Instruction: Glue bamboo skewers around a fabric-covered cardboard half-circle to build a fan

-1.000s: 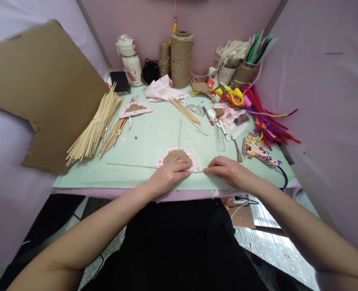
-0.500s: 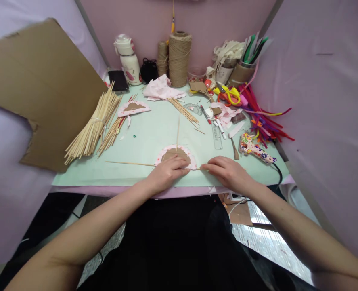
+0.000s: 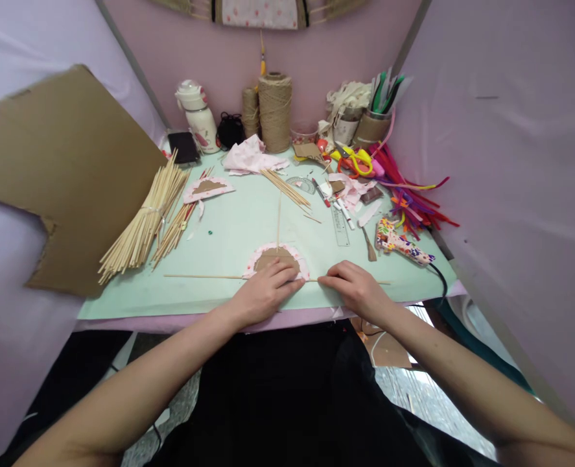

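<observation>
Two hands on mint mat [image 3: 248, 220]: left hand [image 3: 262, 295] flat on cardboard half-disc [image 3: 275, 258]; right hand [image 3: 355, 292] pinching skewer [image 3: 199, 276]; lilac walls [image 3: 501, 130].

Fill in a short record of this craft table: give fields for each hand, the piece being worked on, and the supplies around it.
Left hand: pressing on the cardboard half-circle with pink fabric edging
Right hand: fingertips pinching the long thin stick lying across the mat
Upright stick: runs from the half-circle toward the back
Left side: stick bundle, cardboard sheet
Back: twine spools, bottle
Right side: glue gun, pipe cleaners, scissors
</observation>
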The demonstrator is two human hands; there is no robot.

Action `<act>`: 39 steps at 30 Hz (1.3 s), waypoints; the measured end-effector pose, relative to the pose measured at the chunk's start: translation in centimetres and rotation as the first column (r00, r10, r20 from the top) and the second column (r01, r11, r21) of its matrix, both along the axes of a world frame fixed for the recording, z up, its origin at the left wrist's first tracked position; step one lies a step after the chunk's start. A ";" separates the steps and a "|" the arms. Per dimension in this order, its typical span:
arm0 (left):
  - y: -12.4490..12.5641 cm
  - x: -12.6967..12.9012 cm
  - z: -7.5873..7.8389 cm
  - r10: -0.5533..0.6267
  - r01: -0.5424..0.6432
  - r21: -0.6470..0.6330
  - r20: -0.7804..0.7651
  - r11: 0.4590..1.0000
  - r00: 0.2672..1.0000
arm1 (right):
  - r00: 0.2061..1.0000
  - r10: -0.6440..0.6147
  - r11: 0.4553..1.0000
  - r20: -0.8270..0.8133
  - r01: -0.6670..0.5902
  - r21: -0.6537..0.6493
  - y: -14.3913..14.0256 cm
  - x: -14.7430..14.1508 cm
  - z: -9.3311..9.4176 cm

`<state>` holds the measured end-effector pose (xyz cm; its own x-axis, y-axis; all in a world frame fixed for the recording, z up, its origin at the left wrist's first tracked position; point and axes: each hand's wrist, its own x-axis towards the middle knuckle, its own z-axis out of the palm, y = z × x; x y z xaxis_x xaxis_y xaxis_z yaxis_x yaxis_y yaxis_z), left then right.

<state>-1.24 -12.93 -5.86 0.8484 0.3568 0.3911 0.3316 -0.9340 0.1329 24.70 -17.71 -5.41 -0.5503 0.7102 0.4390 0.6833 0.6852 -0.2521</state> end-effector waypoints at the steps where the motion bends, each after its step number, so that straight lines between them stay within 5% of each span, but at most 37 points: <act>1: 0.0 0.0 0.0 -0.006 0.006 0.004 0.003 1.000 1.000 | 1.000 -0.003 1.000 0.007 0.003 0.002 0.0 0.0 0.0; 10: 0.1 -0.1 -0.1 0.010 -0.009 0.044 -0.014 0.999 1.000 | 1.000 -0.022 1.000 0.011 0.022 0.013 -0.2 -0.2 -0.5; 18: 0.1 -0.2 -0.2 0.026 -0.030 -0.089 -0.050 0.996 0.998 | 1.000 -0.013 1.000 0.006 0.013 0.026 -0.4 -0.3 -0.7; 28: 0.5 2.4 3.2 0.118 -0.111 -0.153 0.035 0.982 0.992 | 0.997 -0.025 0.999 -0.073 0.023 -0.022 -0.4 -0.4 -0.7; 39: 1.5 4.3 3.3 0.043 -0.050 -0.133 -0.054 0.990 0.998 | 0.997 -0.056 0.998 -0.046 0.054 -0.037 -0.6 -0.5 -0.4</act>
